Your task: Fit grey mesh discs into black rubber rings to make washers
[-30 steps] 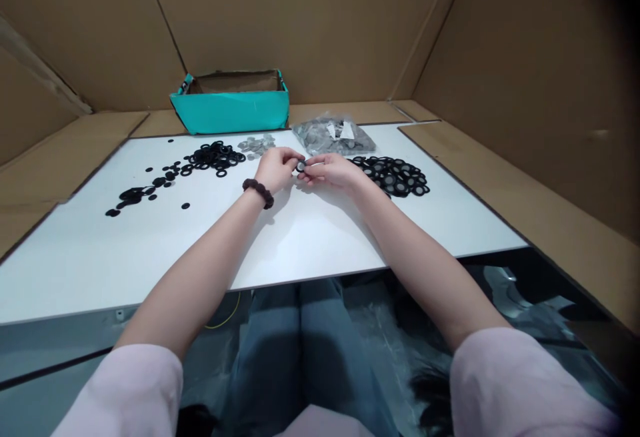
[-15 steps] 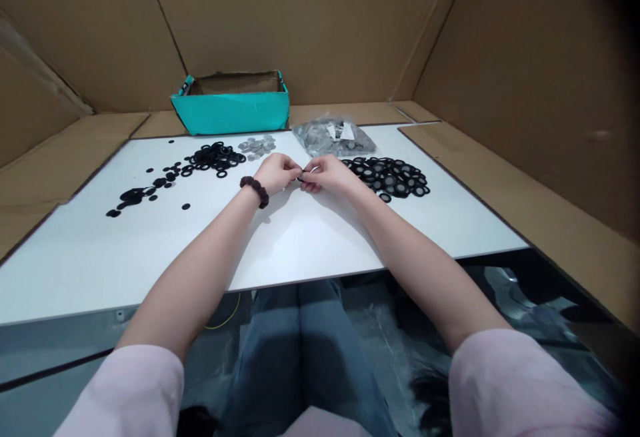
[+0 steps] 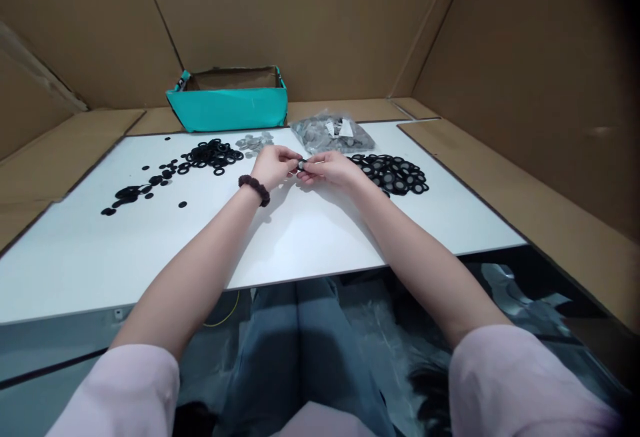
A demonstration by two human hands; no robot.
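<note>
Two bare forearms (image 3: 205, 254) are slanting forward and inward over the white desk (image 3: 300, 244), with the wrists angling toward each other. The left hand (image 3: 274, 167), a dark scrunchie (image 3: 254, 189) circling its wrist, is pinching a small black-rimmed piece (image 3: 301, 165) from one side, while the right hand (image 3: 334, 169) is pinching it from the other. Fingers of both hands are gripping this piece between them, above the desk. Loose black rings (image 3: 213, 154) are lying to the left, grey-centred rings (image 3: 397, 177) are clustering beside the right hand, and a clear bag (image 3: 320, 134) is resting beyond.
</note>
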